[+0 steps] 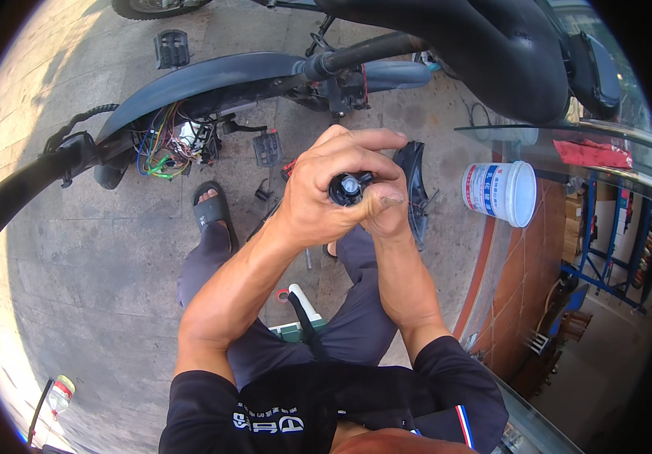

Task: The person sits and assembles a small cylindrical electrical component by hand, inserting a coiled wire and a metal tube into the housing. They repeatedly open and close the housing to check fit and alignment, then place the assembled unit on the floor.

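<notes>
Close in front of me, my left hand (317, 184) is closed around a small black round part (346, 189) with a pale, clear-looking centre. Its thumb and curled fingers ring the part from the side. My right hand (389, 221) is up against the left one at the same part, mostly hidden behind it, and its fingers seem curled on the part's right side. Beyond the hands stands an electric bike with a grey-blue body (212, 79). A tangle of coloured wires (174, 144) hangs out of its open housing.
The black seat (485, 53) juts in at upper right, the handlebar (15, 193) at left. Pedals (267, 148) and a black curved cover (414, 185) are near the bike. A white bucket (519, 194) stands beside a glass edge (568, 132). Between my legs is a green box (289, 331).
</notes>
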Demonstrator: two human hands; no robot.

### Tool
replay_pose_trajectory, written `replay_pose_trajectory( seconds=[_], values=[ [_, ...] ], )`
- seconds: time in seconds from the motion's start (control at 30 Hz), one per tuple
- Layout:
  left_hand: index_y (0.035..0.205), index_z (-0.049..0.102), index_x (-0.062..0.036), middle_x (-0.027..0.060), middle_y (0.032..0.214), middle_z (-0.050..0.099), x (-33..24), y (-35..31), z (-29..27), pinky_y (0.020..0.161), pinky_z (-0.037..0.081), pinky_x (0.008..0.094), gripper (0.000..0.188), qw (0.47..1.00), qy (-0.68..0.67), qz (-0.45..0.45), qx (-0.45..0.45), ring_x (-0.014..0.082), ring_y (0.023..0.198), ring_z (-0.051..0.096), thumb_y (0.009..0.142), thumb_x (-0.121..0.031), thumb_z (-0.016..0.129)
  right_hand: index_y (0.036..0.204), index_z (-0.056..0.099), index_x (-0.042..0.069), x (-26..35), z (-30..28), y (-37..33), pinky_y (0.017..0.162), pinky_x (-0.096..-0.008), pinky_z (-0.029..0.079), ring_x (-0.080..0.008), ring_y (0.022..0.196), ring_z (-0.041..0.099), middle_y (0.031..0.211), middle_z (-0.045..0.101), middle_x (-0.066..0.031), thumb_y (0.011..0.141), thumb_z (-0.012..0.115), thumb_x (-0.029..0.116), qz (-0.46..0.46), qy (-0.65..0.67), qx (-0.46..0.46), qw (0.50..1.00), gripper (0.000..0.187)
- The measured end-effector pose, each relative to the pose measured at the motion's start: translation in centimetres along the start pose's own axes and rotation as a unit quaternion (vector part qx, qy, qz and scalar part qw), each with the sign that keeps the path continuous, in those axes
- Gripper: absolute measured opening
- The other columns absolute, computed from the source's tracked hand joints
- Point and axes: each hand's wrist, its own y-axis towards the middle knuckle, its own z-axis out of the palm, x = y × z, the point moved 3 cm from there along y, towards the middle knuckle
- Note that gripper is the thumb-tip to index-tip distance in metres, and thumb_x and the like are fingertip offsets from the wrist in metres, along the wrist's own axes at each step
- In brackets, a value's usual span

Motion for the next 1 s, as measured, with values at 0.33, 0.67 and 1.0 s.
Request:
replay_pose_trajectory(
  seconds=[0.33, 0.67, 1.0],
  values=[
    [0.090, 0.072, -0.0031, 0.0176, 0.113, 0.071, -0.4, -0.1, 0.1, 0.083, 0.047, 0.0355, 0.025, 0.999, 0.034, -0.017, -0.012, 0.0245, 0.089, 0.066, 0.080, -0.024, 0.080, 0.105, 0.068, 0.000, 2.7, 0.3, 0.6, 0.073, -0.0294, 0.054, -0.0168, 0.088, 0.070, 0.095, 0.073, -0.0104, 0.091, 0.066, 0.014, -0.076, -0.309, 0.024, 0.948, 0.020],
    [0.091, 0.074, -0.0068, 0.0115, 0.108, 0.073, -0.6, 0.0, 0.5, 0.079, 0.049, 0.0344, 0.020, 0.999, -0.036, -0.019, 0.018, 0.0223, 0.087, 0.066, 0.073, -0.012, 0.081, 0.101, 0.068, 0.000, 2.2, 0.2, 0.3, 0.079, -0.0304, 0.053, -0.0169, 0.091, 0.068, 0.095, 0.071, -0.0073, 0.087, 0.073, 0.020, -0.057, -0.219, 0.005, 0.974, 0.025],
    [0.092, 0.071, -0.0046, 0.0125, 0.106, 0.072, -0.7, -0.1, 0.1, 0.080, 0.050, 0.0343, 0.021, 0.993, 0.113, 0.011, -0.020, 0.0244, 0.088, 0.066, 0.075, -0.012, 0.082, 0.110, 0.064, 0.003, -0.6, -0.5, 0.2, 0.086, -0.0300, 0.051, -0.0132, 0.100, 0.062, 0.106, 0.067, -0.0052, 0.090, 0.076, 0.029, -0.044, -0.110, -0.047, 0.992, 0.036]
  ],
)
